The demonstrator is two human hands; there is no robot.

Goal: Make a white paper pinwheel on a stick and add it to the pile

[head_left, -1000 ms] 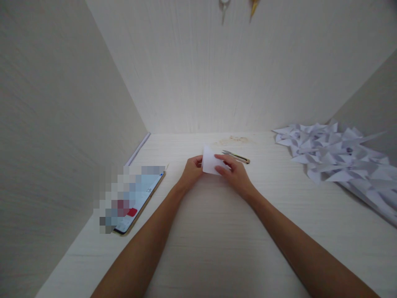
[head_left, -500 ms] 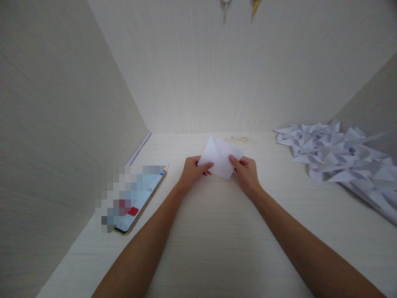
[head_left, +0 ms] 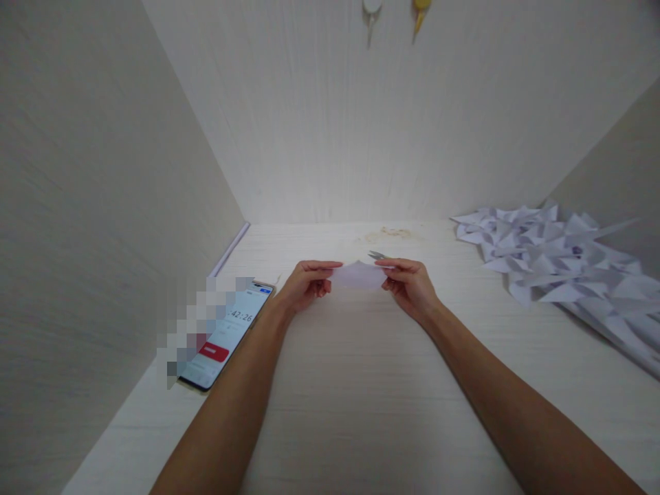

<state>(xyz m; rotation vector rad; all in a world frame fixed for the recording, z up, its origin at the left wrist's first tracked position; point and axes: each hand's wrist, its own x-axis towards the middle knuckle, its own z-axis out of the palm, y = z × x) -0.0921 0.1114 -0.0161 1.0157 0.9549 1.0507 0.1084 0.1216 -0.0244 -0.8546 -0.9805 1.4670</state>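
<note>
A white sheet of folded paper is stretched between my two hands, above the middle of the table. It is tilted so that it looks low and narrow, with a small peak at its upper edge. My left hand pinches its left corner between thumb and fingers. At the right corner, my right hand pinches it the same way. Just behind the paper, the grey tip of a metal tool, perhaps scissors, lies on the table; the rest is hidden by my right hand.
A phone with a lit timer lies left, partly blurred out. Several folded white paper pieces are heaped at the right. A thin white roll rests along the left wall. Two hooks hang on the back wall.
The paper has turned from a broad face towards me to a narrow tilted strip. My hands have shifted to its side corners, and the metal tip behind it has come into sight.
</note>
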